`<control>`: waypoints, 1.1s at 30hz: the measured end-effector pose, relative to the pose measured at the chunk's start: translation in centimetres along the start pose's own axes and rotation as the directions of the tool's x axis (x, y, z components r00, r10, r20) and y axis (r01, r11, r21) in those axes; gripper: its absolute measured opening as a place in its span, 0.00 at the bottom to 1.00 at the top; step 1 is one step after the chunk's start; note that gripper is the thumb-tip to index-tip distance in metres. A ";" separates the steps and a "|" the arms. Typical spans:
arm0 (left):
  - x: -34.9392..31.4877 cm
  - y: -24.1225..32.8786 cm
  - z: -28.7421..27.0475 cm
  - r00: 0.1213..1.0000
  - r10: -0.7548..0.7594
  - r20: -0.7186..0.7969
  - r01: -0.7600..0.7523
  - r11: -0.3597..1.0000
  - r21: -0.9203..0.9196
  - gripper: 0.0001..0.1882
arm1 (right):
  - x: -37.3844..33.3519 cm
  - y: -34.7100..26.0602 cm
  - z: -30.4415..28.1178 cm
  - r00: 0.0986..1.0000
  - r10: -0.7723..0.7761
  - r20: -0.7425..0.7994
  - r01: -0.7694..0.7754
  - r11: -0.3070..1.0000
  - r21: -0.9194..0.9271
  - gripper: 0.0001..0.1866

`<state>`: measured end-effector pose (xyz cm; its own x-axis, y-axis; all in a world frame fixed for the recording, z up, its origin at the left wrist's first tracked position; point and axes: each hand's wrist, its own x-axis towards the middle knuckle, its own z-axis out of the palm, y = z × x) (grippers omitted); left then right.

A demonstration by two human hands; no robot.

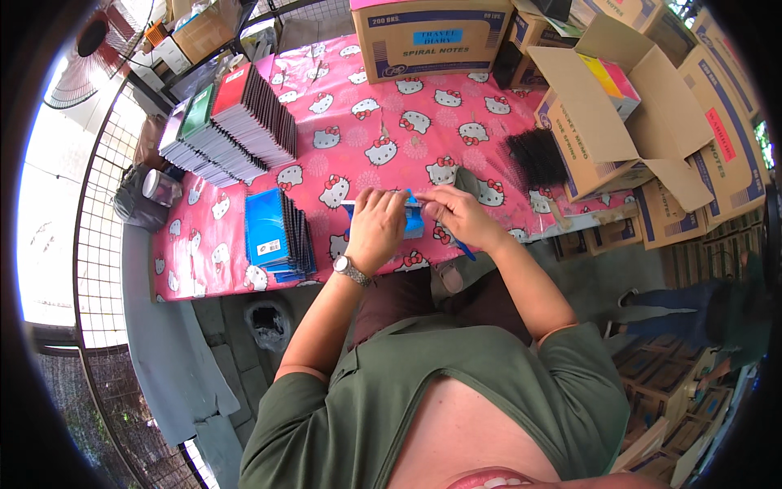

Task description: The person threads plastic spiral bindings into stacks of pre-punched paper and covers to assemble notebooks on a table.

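Observation:
At the near edge of the table my left hand [379,224], with a watch on its wrist, grips a small blue notebook [414,222] that is mostly hidden behind the fingers. My right hand [456,213] is closed at the notebook's right end, its fingertips pinched together. A slim blue handle [464,250] sticks out below that palm; the rest of the tool is hidden. To the left of my hands lies a stack of blue spiral notebooks [273,230]. Black spiral coils [535,159] lie in a bundle at the right.
Tall stacks of spiral notebooks [244,106] in red, green and other colours stand at the far left of the pink table cover [342,147]. An open carton [599,122] and more cardboard boxes [432,37] line the back and right. A person [676,318] is at the right.

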<state>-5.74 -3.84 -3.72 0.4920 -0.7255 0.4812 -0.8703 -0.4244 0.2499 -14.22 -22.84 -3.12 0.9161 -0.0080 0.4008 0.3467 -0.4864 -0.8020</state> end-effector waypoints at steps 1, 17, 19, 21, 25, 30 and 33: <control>0.0 0.2 0.2 1.000 0.010 0.005 -0.010 1.000 0.003 0.14 | 0.1 -0.7 -0.1 0.999 0.035 -0.010 -0.036 0.998 -0.051 0.11; -0.4 1.4 -1.1 0.995 -0.036 0.094 0.031 0.998 0.053 0.13 | 0.4 -3.6 -1.6 0.969 0.151 0.196 -0.103 0.967 -0.234 0.16; -0.3 1.6 -1.5 0.992 -0.045 0.116 0.043 0.999 0.021 0.12 | 1.8 -2.0 -2.5 0.832 0.437 0.341 -0.476 0.878 0.037 0.15; -0.4 1.2 -1.2 0.988 -0.031 0.148 0.029 0.999 0.015 0.11 | 2.4 3.1 -3.4 0.762 0.529 0.373 -0.642 0.693 0.328 0.18; -0.5 0.5 -0.2 0.991 -0.010 0.134 0.008 1.000 0.013 0.12 | -0.5 15.9 -4.7 0.943 0.232 0.237 0.005 0.704 -0.710 0.20; -2.4 -0.7 -0.4 0.954 -0.273 0.121 0.262 0.960 0.102 0.16 | 2.1 10.2 -3.9 0.897 0.297 0.326 -0.277 0.955 -0.108 0.23; -1.5 -1.0 -0.7 0.983 -0.122 0.139 0.122 0.993 0.011 0.16 | 3.3 4.2 -4.1 0.839 0.057 0.541 -0.444 0.645 0.622 0.23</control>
<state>-5.61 -1.98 -4.14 0.5927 -0.7367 0.3255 -0.8038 -0.5152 0.2976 -10.53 -28.46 -3.32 0.8974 0.4382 0.0514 -0.0583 0.2332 -0.9707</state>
